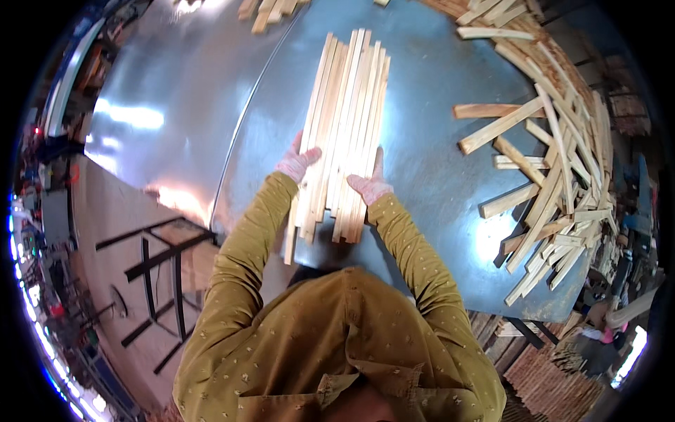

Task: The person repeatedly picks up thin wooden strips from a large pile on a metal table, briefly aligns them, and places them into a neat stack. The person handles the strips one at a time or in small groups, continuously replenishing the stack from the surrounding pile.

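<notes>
A bundle of long, pale wooden strips (344,105) lies lengthwise before me on the metal tabletop (429,141), its near ends uneven. My left hand (299,160), in a light pinkish glove, grips the bundle's left side with the thumb on top. On the right side my right hand (373,181), gloved alike, presses in, its thumb over the strips and its fingers along the outer edge. One strip at the left sticks out farther toward me than the others.
A messy heap of wooden strips (562,176) covers the table's right side. More short strips (271,13) lie at the far edge. A seam (246,105) divides the metal surface. At the lower left stands a black metal frame (158,274); stacked wood (555,380) sits at lower right.
</notes>
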{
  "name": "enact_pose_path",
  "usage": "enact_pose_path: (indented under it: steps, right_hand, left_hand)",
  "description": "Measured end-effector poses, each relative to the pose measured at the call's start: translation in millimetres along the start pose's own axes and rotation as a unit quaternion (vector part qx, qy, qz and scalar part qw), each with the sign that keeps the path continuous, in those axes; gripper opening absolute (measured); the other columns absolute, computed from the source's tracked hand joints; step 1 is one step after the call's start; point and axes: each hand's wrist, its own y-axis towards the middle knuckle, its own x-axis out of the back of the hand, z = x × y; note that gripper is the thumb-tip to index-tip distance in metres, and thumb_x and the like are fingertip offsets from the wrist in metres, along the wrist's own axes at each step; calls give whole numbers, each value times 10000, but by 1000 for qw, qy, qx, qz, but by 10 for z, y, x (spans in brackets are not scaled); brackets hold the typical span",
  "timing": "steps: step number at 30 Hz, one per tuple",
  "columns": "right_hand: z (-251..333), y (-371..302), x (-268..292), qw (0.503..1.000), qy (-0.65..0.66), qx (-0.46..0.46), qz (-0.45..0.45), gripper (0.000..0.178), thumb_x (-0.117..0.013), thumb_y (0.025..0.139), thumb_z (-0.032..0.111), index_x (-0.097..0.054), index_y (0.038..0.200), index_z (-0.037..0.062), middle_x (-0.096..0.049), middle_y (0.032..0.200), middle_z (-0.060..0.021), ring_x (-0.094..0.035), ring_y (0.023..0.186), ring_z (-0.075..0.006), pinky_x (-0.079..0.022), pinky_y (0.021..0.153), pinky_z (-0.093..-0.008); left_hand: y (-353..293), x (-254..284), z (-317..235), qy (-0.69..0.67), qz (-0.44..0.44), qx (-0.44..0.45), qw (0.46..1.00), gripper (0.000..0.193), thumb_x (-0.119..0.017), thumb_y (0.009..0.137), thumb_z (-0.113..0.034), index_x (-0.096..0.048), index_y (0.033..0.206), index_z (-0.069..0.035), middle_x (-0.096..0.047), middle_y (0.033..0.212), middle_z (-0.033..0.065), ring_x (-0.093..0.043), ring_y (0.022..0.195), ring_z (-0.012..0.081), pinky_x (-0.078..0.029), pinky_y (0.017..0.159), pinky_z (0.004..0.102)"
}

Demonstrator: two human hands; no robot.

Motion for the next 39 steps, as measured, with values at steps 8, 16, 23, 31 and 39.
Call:
enact_pose_path:
  steps: [8,16,23,31,39]
  right_hand:
    - [717,-356,-666,888,-431,-108,120,1090,-561,886,605,67,1545,6,-565,1310,-290,-570,1204,-387,-448,1013,-371]
    - [-4,77,-1199,903,-427,12,46,1093,-507,904,637,21,1505,-108,-615,1258,-259,-601,1151,-400,-454,993,-386]
    - [162,415,-2599,940,-323,79,81,1125,-612,891,551,40,1473,-157,-596,1279,-275,-581,1188,-393,-449,991,-362]
    - [694,617,-3851,888,-412,-38,202,939,-615,876,539,-225,1480,-66,-616,1235,-281,-581,1190,-394,-444,1008,-380]
    - [1926,2593,-2591,829,-466,309,15,573,-647,948,259,-466,1400,-43,-569,1358,-180,-536,1252,-214,-405,1060,-310]
  left_hand:
    - [-600,797,-608,485,-87,32,870,725,-462,947,-613,-432,1453,-95,-512,1412,192,-482,1309,360,-387,1088,414]
    - [-378,1411,-176,330,-123,-117,929,647,-450,983,-554,-529,1373,-44,-568,1335,221,-522,1268,352,-393,1072,387]
    - [-351,2898,-484,219,-106,-55,968,557,-479,1004,-498,-594,1319,-53,-636,1273,156,-591,1168,268,-427,1021,339]
    - [-426,4253,-485,290,-176,-35,940,564,-466,1009,-480,-539,1371,-55,-624,1296,169,-585,1189,280,-423,1033,353]
    - [-1883,4006,378,-46,-637,-165,751,529,-652,940,-358,-496,1318,-22,-631,994,98,-628,847,219,-534,796,357]
